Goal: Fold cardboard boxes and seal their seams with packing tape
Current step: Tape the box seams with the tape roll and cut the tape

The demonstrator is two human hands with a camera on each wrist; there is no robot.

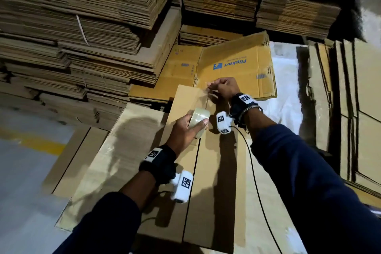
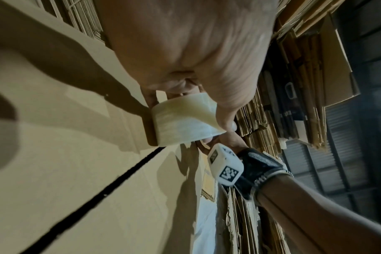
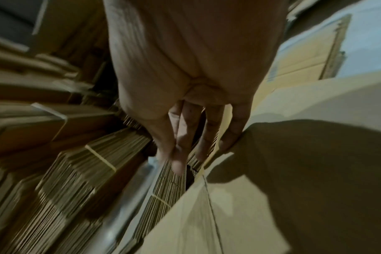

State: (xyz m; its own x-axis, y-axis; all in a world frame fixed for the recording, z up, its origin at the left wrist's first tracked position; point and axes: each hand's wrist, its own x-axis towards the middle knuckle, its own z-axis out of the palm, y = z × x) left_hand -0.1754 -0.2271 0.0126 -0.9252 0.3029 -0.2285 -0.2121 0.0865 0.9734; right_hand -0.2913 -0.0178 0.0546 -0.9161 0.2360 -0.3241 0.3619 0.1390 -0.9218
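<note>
Box (image 1: 216, 171), flaps folded shut, lies lengthwise from near to far, centre seam along the same axis. Left hand (image 1: 186, 130) grips tape roll (image 1: 199, 118) on edge over the seam at the far part. Right hand (image 1: 223, 88) pinches the pulled tape end above the box's far edge. Flat Flipkart carton (image 1: 237, 64) lies beyond; cardboard stacks (image 1: 82, 27) far left.

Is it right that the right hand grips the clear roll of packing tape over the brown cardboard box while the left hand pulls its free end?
Reversed: the head view shows the left hand gripping the clear roll of packing tape over the brown cardboard box, the right hand pulling its free end.
</note>
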